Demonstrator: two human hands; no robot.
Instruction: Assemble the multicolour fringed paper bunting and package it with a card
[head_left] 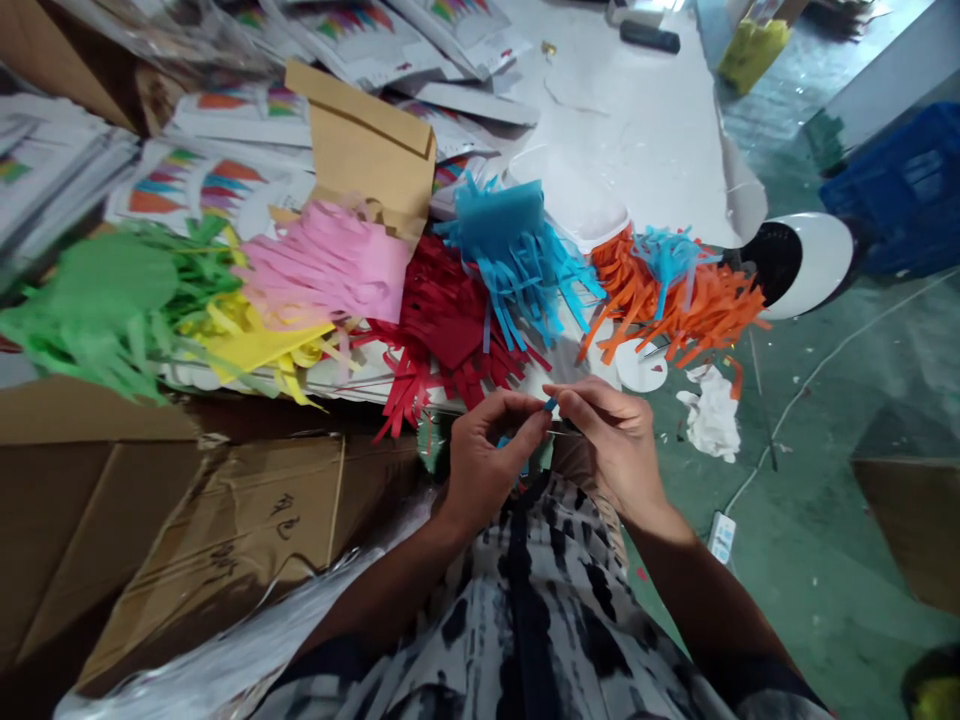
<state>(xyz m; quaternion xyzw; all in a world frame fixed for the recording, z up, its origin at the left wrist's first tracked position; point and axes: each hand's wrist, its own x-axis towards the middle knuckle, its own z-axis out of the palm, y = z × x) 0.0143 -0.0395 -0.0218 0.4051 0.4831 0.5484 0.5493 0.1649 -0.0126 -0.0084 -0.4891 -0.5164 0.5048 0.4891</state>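
Observation:
My left hand (487, 455) and my right hand (619, 440) meet in front of my body, at the table's near edge. Both pinch a small blue paper strip (551, 404) between thumb and fingertips. More blue paper shows below my left fingers; how it joins the strip is hidden. A thin pale line runs beside my right fingers, too fine to name. Just beyond my hands lie fringed tissue bundles: dark red (450, 330), blue (517, 250) and orange (675, 300), the last with a light blue piece on top.
Pink (330, 260), yellow (262, 335) and green (120, 290) fringed tissue lies to the left. Printed packets (217, 190) and a brown envelope (371, 150) are behind. Cardboard (247, 530) stands below left. A power strip (721, 537) with its cord lies on the floor at right.

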